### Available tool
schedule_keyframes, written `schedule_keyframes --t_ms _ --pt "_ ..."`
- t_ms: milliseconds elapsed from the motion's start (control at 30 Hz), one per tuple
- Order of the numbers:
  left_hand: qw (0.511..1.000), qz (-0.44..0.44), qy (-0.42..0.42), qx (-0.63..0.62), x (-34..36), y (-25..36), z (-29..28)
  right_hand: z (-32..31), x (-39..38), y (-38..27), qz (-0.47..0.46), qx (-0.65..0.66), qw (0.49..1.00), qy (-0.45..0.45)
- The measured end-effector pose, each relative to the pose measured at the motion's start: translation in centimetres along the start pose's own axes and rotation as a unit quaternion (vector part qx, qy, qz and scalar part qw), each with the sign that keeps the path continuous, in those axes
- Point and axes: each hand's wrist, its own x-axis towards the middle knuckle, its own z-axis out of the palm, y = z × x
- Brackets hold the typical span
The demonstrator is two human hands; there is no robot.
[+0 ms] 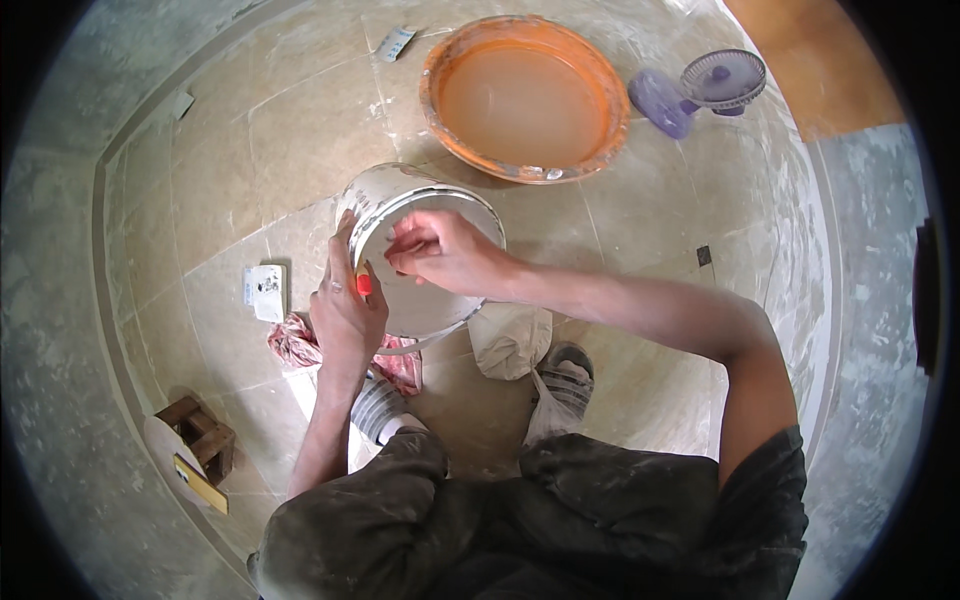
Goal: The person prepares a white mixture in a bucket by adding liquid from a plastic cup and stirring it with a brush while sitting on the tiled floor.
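A white paint-splashed bucket (415, 312) is tilted toward me, its mouth facing me and its inside coated in pale material. My left hand (346, 315) is closed on the bucket's left rim, fingers along the outer wall and thumb at the mouth. A small red and yellow piece (363, 284), perhaps the end of a handle, shows beside that thumb; the rest of it is hidden. My right hand (450, 255) reaches across the bucket's mouth from the right, fingers curled together. Whatever those fingers hold, if anything, I cannot make out.
An orange basin (435, 105) of cloudy liquid stands beyond the bucket, with a purple fan (722, 80) to its right. A pale bag (510, 340) and a red patterned cloth (295, 342) lie near my feet. At left are a white box (268, 292) and a wooden stool (205, 440).
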Motion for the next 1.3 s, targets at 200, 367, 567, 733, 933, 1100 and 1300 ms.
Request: schedule_keyframes --t_ms 200,367,567,733,933,1100,1300 --pt "0.999 0.037 -0.006 0.031 -0.3 1.2 0.7 1.7 1.0 -0.3 0.268 0.185 0.944 -0.057" --pt "0.998 0.023 -0.032 0.052 -0.4 1.4 0.8 1.8 0.8 0.0 0.331 0.223 0.916 -0.042" --pt "0.998 0.053 -0.033 0.027 -0.6 2.4 0.7 2.8 1.2 2.5 0.335 0.259 0.906 -0.016" --pt "0.995 0.073 -0.067 0.029 -0.6 3.0 0.5 1.7 1.5 3.2 0.298 0.128 0.945 -0.054" --pt "0.997 0.059 -0.042 -0.007 0.1 1.4 0.3 -2.4 -1.0 1.4 0.191 -0.09 0.977 -0.004" --pt "0.996 0.083 -0.023 0.002 0.1 1.5 0.3 -5.6 -1.1 -0.4 0.273 -0.036 0.955 -0.113" --pt "0.993 0.039 -0.076 0.083 -1.8 4.0 1.4 -5.4 -3.5 0.2 0.088 -0.183 0.969 -0.143"
